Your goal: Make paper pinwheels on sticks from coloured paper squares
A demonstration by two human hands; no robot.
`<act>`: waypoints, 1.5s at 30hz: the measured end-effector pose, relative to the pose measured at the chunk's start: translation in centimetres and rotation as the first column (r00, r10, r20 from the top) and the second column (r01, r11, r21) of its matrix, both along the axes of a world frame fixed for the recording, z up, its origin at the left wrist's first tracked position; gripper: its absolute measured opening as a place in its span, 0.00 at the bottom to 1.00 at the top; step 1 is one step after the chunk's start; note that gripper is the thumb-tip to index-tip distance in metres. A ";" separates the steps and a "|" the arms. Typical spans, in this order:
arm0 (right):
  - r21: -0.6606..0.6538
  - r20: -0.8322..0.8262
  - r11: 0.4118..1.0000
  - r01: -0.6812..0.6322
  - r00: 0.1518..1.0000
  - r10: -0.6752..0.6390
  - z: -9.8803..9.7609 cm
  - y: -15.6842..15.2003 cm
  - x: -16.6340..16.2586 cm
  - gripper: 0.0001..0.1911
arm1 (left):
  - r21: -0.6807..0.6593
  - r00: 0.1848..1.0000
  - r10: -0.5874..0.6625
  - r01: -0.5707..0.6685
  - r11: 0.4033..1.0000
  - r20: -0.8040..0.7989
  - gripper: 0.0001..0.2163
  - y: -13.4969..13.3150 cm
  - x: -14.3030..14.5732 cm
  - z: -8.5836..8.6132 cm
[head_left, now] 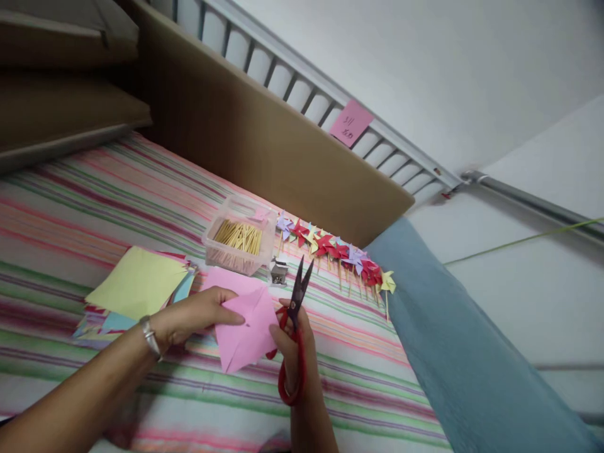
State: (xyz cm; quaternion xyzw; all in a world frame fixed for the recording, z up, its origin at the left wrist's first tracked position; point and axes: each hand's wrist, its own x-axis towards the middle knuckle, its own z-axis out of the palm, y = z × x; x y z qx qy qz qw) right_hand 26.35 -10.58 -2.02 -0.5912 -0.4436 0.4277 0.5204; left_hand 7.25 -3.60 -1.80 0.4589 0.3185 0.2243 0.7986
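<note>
My left hand (201, 314) pinches a pink paper square (252, 343) between thumb and fingers. Crease lines cross the sheet, and a small dark mark shows near its middle. In my right hand (304, 346) are scissors with red handles (298, 296), their dark blades slightly parted and pointing up, away from the paper. My right thumb is close to the sheet's right edge; whether it touches, I cannot tell. Behind the held square lies more pink paper (226, 279). A stack of coloured paper squares (139, 283), yellow on top, sits left of my left hand.
A clear plastic box (214, 258) holds many thin wooden sticks (240, 236). Beside it is a small container of metal bits (278, 272). Several paper pinwheels on sticks (325, 244) line a brown board (283, 170). Striped cloth (368, 384) covers the surface; blue fabric (453, 327) hangs right.
</note>
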 end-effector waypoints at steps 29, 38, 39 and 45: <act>-0.164 0.143 0.930 -0.329 0.925 0.353 -0.8 -1.6 -3.0 0.15 | -0.007 0.851 0.524 -0.524 0.852 0.044 0.17 2.6 -4.1 1.6; -0.336 0.207 0.851 -0.404 0.850 0.485 -0.6 -2.4 -3.2 0.14 | 0.039 0.879 0.477 -0.477 0.878 0.017 0.10 2.7 -5.3 2.4; -0.339 0.213 0.851 -0.401 0.848 0.485 -0.4 -2.4 -3.2 0.13 | 0.045 0.879 0.476 -0.476 0.878 0.012 0.10 2.7 -5.3 2.5; -0.346 0.215 0.851 -0.395 0.849 0.482 0.3 -2.7 -3.5 0.12 | 0.053 0.896 0.444 -0.442 0.895 -0.022 0.12 2.6 -5.2 2.7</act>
